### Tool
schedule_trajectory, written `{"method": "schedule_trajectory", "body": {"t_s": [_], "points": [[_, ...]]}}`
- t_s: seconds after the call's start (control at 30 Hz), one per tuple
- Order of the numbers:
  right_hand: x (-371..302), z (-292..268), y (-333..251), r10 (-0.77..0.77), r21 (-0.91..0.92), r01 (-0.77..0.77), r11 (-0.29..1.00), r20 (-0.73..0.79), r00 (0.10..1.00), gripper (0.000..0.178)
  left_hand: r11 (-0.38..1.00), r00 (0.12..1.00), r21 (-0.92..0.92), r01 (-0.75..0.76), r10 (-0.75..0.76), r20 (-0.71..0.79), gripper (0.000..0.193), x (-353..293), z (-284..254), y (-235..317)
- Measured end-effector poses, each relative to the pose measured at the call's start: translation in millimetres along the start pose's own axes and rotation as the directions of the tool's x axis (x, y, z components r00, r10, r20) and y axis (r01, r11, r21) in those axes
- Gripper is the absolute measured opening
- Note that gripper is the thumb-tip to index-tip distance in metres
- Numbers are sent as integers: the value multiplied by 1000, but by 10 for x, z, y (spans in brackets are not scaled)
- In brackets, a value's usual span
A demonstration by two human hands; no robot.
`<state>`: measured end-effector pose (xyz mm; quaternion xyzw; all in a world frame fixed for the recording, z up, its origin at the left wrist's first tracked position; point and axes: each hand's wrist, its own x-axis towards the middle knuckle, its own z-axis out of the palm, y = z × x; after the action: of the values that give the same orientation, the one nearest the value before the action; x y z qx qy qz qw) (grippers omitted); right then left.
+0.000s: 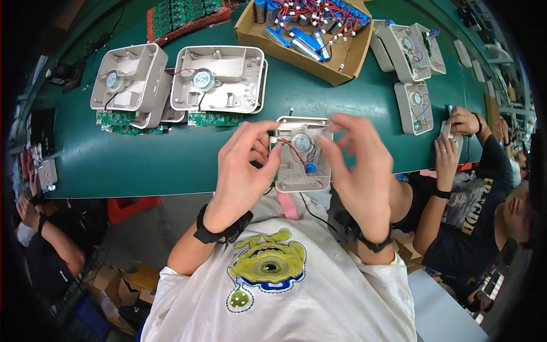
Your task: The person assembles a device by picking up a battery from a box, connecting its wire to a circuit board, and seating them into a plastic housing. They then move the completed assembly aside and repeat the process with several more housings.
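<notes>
A white plastic housing (303, 181) stands in front of me near the table's edge. Inside it sit a round silver speaker-like part (302, 142), a blue battery end (310, 168) and red and black wires. My left hand (245, 165) is at the housing's left rim, its thumb and curled fingers around a small white wire connector (274, 139). Over the right rim is my right hand (364, 171), slightly blurred, thumb and index finger apart with nothing visible between them. A black cable (316, 212) hangs below the housing.
A cardboard box (342, 71) of blue batteries with wired plugs stands at the back. Open white housings (242, 56) rest on green circuit boards (213, 119) at left. More housings (414, 108) lie right, near a co-worker's hands (447, 151). Stacked boards (185, 20) sit far left.
</notes>
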<state>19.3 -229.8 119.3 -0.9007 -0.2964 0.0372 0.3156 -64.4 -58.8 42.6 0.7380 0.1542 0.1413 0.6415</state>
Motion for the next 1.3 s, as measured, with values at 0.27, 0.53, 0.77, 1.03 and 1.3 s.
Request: {"method": "schedule_trajectory", "body": {"t_s": [0.27,0.53,0.77,1.03,1.3], "points": [[-678,213,-45,45,-157,-28,987,107,993,97,974,966,57,217,-223,129,15,-184,-39,11],[-699,389,235,7,45,-9,999,44,999,112,970,994,220,-107,109,3,12,-365,154,-146],[-747,240,311,7,130,-2,992,-42,999,95,989,989,105,-104,114,-92,14,-203,72,-237],[-806,275,309,-71,-13,71,997,40,997,51,895,940,333,-298,215,264,15,-38,-97,17],[-746,194,505,-128,7,127,992,69,989,47,589,746,471,-656,415,520,28,169,-92,212]]}}
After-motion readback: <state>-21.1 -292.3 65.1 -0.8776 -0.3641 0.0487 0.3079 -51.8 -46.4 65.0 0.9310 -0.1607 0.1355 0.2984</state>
